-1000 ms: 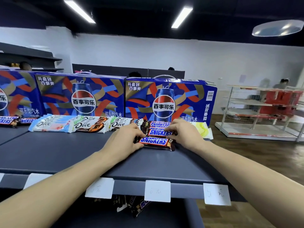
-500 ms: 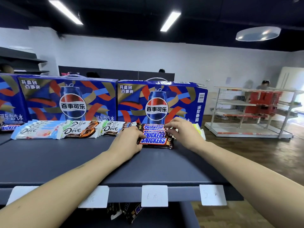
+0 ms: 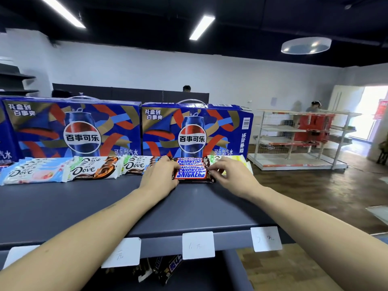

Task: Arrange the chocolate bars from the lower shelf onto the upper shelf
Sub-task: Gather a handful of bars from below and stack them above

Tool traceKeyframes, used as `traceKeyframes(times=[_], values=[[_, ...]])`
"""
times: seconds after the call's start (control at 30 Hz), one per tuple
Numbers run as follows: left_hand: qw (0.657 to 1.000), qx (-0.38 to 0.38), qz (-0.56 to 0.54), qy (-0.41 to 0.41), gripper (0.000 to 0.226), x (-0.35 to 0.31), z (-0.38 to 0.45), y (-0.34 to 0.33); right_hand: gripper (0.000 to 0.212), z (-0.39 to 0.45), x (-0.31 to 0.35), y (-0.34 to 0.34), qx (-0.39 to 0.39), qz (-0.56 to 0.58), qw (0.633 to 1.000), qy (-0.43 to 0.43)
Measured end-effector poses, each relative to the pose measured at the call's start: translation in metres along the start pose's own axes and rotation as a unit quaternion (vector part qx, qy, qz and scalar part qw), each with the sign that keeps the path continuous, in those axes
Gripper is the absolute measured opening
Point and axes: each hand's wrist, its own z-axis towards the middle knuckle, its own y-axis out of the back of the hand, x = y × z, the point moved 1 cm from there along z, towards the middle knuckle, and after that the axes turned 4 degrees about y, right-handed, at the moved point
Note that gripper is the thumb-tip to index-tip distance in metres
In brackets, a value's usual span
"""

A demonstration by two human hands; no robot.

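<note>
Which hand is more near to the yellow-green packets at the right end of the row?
Right. The right hand lies directly in front of the yellow-green packets; the left hand is beyond the Snickers bars.

A: Which words could you read on the upper shelf?
B: "SNICKERS" stood on the front bar (image 3: 191, 174); "Dove" on the white bars (image 3: 93, 170) in the left part of the frame.
A: And behind them?
B: The blue boxes (image 3: 190, 131) carried "百事可乐". The middle price tag (image 3: 198, 245) at the bottom showed "6 元".
</note>
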Motion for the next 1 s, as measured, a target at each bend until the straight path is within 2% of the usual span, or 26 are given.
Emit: traceKeyframes(times=[0.33,0.47,0.73,0.9,1.0], values=[[0.994,0.073,0.080,0.034,0.077,-0.005,-0.036,0.018,0.043,-0.031,0.041,0.003,0.036,-0.045,0.998,-0.024],[0.989,0.101,0.105,0.038,0.080,-0.011,-0.062,0.024,0.047,-0.049,0.062,0.007,0.043,-0.069,0.996,-0.029],[0.986,0.066,0.151,0.024,0.072,-0.032,-0.146,0.049,0.059,-0.111,0.104,0.030,0.041,-0.066,0.997,-0.014],[0.992,0.027,0.120,0.014,0.071,-0.053,-0.231,0.046,0.049,-0.176,0.133,0.030,0.007,-0.007,1.000,0.010],[0.990,0.036,0.132,0.012,0.071,-0.055,-0.287,0.032,0.051,-0.220,0.149,0.011,0.020,0.016,0.999,0.028]])
